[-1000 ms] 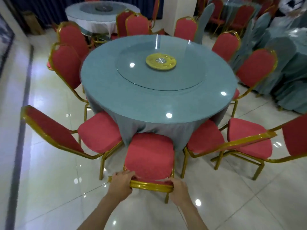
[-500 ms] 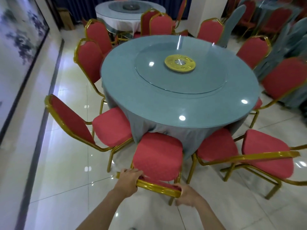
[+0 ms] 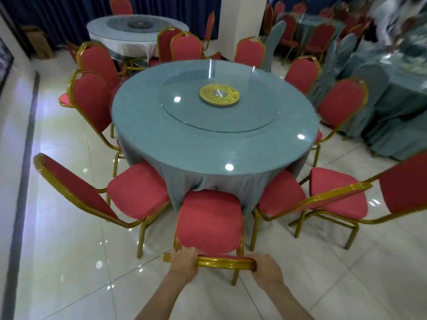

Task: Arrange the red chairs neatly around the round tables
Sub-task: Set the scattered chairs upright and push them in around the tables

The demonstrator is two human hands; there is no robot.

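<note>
Now, step: both hands are gripping the top rail of the near chair (image 3: 209, 222), judged to be squaring it to the tabletop (image 3: 215, 137).
Left grip: the left hand (image 3: 183, 262) is closing its fingers over the rail's left end, wrapped tight around the gold tube.
Right grip: the right hand (image 3: 266, 269) is clasping the rail's right end the same way, fingers curled over the front.
Chair place: it is standing at the near edge of the tabletop, its seat front touching or just under the hanging cloth (image 3: 208, 181); I cannot tell which.
Key relation: the seat is lying straight ahead of both hands, toward the tabletop's centre; the rail's long axis is running left to right, roughly along the near edge. Both hands are sitting equally near, one at each end.
Coming move: a judgement only, an even push or small twist from both ends is what will be needed to line it up between its neighbours.
Neighbours: the left chair (image 3: 138, 192) and right chair (image 3: 280, 195) are sitting just beside it, angled in toward the centre, seats near the cloth.
Materials: seats are padded red fabric, rounded at the front; frames are glossy gold metal tube.
Tabletop: round, grey-blue, with a glass turntable (image 3: 219, 105) and a yellow hub (image 3: 219, 95).
Floor: glossy pale tiles (image 3: 69, 262) are reflecting lamps, so legs are likely sliding easily.
</note>
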